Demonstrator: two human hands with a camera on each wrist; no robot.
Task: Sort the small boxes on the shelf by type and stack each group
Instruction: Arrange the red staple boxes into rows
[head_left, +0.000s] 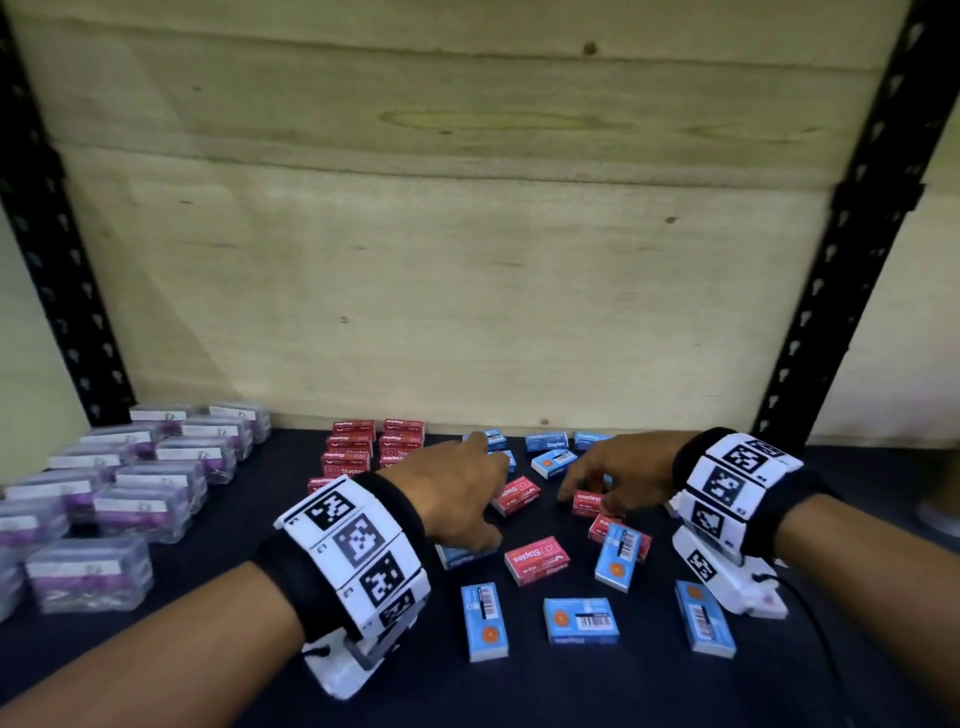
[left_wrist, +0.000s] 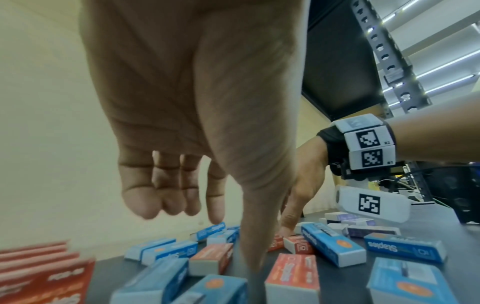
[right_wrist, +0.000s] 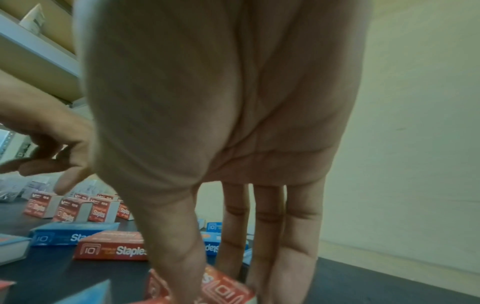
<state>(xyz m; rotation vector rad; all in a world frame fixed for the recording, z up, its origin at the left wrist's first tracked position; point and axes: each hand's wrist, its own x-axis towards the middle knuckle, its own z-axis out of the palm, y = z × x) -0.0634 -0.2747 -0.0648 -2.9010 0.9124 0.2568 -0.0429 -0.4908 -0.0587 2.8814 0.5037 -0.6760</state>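
Small staple boxes, red and blue, lie scattered on the dark shelf (head_left: 208, 649). Red ones are stacked at the back (head_left: 353, 452); a few blue ones (head_left: 545, 442) sit in a row to their right. My right hand (head_left: 592, 483) pinches a red staples box (head_left: 586, 503) that lies on the shelf, thumb on one side and fingers on the other (right_wrist: 223, 288). My left hand (head_left: 483, 493) hovers over the loose boxes with fingers loosely curled (left_wrist: 182, 201) and holds nothing. Its thumb points down beside a blue box (head_left: 457, 556). A second red box (head_left: 517, 494) lies between the hands.
Clear boxes of purple clips (head_left: 145, 483) are stacked in rows at the left. Loose blue boxes (head_left: 581, 619) and a red one (head_left: 536, 560) lie near the front. A wooden back panel (head_left: 467, 286) and black uprights (head_left: 831, 312) bound the shelf.
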